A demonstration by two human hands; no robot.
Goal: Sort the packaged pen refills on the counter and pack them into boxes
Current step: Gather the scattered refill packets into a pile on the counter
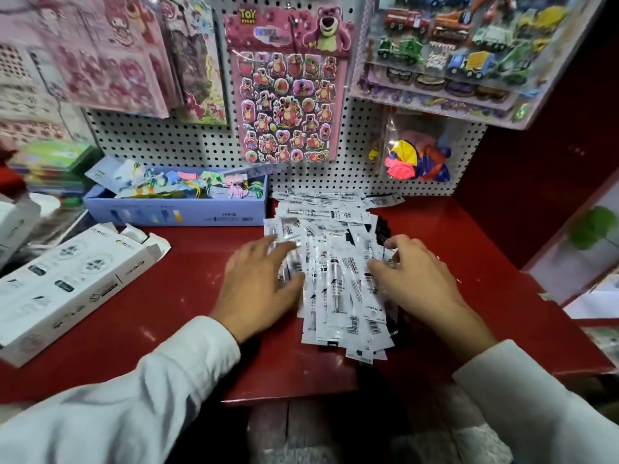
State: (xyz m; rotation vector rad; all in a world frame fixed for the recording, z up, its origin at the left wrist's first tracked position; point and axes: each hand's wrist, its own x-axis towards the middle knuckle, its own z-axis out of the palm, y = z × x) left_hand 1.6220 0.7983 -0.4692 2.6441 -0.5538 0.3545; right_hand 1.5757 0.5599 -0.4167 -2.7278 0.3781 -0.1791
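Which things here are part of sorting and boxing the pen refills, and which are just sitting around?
Part of the job:
pile of packaged refills
white carton, open at its end
left hand and right hand, both on the pile

Just lying about:
blue box of colourful items
bear sticker sheet
truck sticker sheets
bag of balloons

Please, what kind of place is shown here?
Probably a small stationery or toy shop: sticker sheets hang on a pegboard, with packaged pen refills piled on a red counter.
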